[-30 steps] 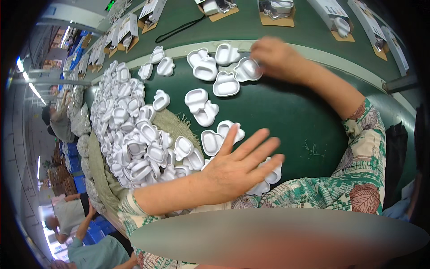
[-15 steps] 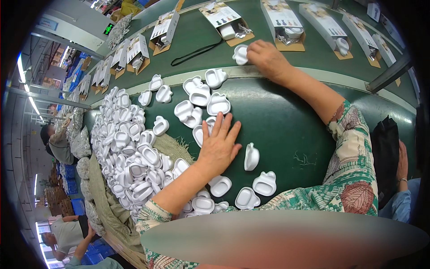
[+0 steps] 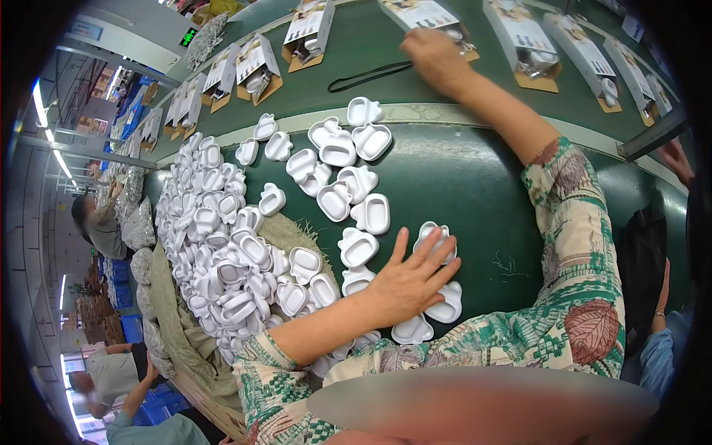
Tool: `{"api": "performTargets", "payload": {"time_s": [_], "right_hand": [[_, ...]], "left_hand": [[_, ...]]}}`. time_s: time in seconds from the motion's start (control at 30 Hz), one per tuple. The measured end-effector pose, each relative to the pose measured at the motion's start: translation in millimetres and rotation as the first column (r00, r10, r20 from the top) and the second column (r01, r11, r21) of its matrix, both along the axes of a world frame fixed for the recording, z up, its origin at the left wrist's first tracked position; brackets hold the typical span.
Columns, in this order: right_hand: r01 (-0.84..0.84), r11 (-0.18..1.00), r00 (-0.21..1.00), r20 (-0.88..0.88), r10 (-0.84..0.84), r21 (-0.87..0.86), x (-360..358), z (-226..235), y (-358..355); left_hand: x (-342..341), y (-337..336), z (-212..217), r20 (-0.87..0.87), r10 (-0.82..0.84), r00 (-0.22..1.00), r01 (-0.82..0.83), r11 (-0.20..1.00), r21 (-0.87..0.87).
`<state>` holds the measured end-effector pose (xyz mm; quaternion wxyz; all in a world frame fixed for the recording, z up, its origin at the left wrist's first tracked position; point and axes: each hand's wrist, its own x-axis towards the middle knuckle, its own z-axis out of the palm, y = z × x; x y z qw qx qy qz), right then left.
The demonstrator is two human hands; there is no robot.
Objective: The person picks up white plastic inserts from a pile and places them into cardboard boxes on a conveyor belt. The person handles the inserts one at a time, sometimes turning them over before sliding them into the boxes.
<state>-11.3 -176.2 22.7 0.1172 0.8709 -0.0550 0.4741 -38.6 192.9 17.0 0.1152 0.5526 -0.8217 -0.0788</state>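
My left hand (image 3: 414,288) lies with fingers spread over the green table, its fingertips on a white plastic tray-like piece (image 3: 429,234) with a wavy top. More such pieces lie close to it, one white piece (image 3: 447,304) beside the thumb side. My right hand (image 3: 439,61) reaches across the belt to the end of a printed carton (image 3: 419,12). Its fingers are curled there, and whatever they hold is hidden. A loose group of white pieces (image 3: 337,150) rests between my hands, left of centre.
A large heap of white pieces (image 3: 215,215) spills from a woven sack (image 3: 174,326) at left. Open cartons (image 3: 519,37) line the green belt (image 3: 475,93), with a black strap (image 3: 368,76) on it. A metal post (image 3: 653,132) and another person's hand (image 3: 676,159) are at right.
My right hand has gone from the belt's near edge to a carton, and the white piece it held no longer shows. My left hand moved right and nearer. Cartons and strap shifted right.
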Motion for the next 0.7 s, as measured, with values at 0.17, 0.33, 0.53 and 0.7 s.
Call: {"api": "performTargets", "payload": {"time_s": [0.17, 0.33, 0.53, 0.7], "right_hand": [[-0.334, 0.928, 0.866, -0.335, 0.371, 0.164, 15.1, -9.5, 93.4], [-0.229, 0.958, 0.87, -0.405, 0.281, 0.172, 16.8, -16.9, 77.6], [-0.105, 0.979, 0.905, -0.391, 0.167, 0.175, -2.0, -16.6, 58.6], [-0.067, 0.985, 0.937, -0.328, 0.117, 0.158, 4.8, -14.4, 57.0]], "left_hand": [[24.1, -14.0, -5.2, 0.083, 0.152, 0.985, -0.146, 0.986, -0.078], [38.4, -39.6, -10.4, 0.092, 0.197, 0.976, -0.179, 0.968, -0.177], [57.1, -54.8, -14.6, 0.064, 0.282, 0.957, -0.259, 0.935, -0.244], [64.5, -55.2, -16.9, -0.021, 0.361, 0.932, -0.357, 0.91, -0.213]]}}
